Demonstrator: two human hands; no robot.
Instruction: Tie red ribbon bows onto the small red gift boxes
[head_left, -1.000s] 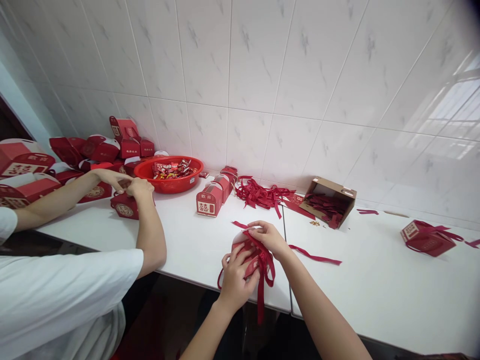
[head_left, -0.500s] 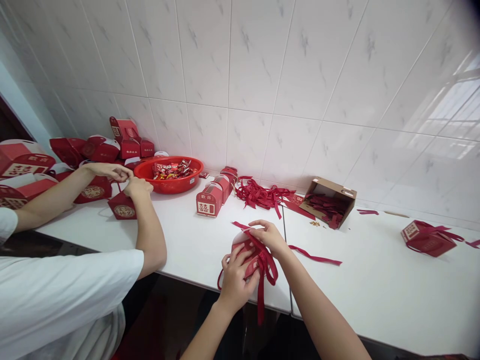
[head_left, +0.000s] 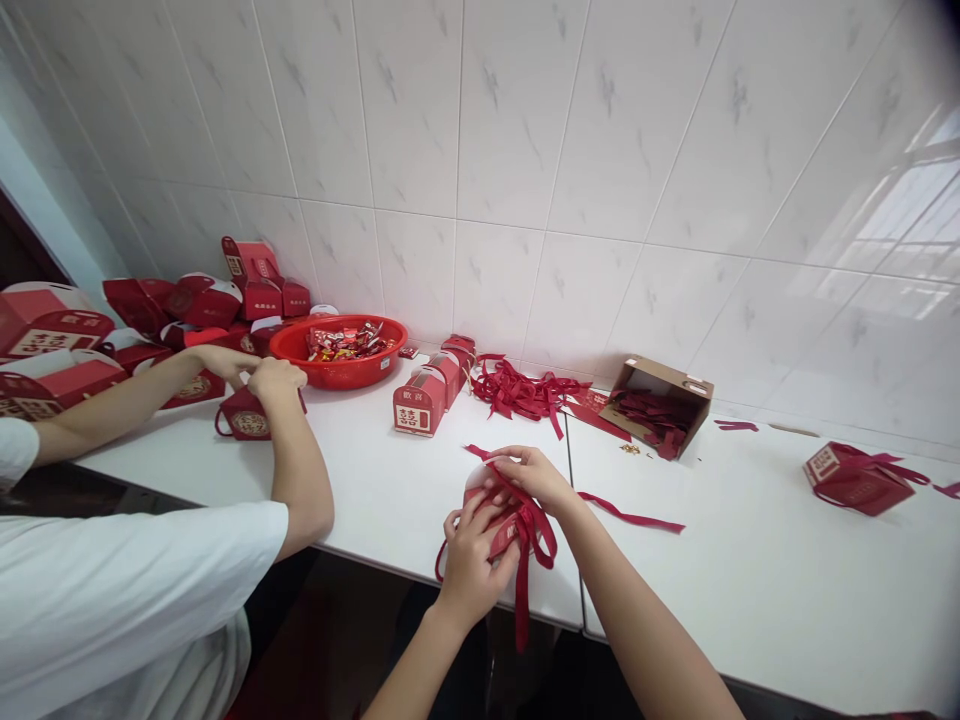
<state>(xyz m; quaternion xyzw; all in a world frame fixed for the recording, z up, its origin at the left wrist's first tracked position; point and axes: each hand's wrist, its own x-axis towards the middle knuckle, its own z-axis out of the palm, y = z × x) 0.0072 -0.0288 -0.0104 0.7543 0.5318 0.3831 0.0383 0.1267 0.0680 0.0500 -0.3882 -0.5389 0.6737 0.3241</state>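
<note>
At the white bench's near edge [head_left: 375, 548], half-curled left fingers [head_left: 469, 512] hold a red cardboard box [head_left: 502, 541], bent right fingers [head_left: 523, 457] its crimson fabric ribbon [head_left: 523, 598]; a loosened grip could let loops slip.

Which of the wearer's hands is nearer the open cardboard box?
Right. The right hand is in front and left of the cardboard box; the left hand, on the red gift box, is farther left and nearer the camera.
</note>
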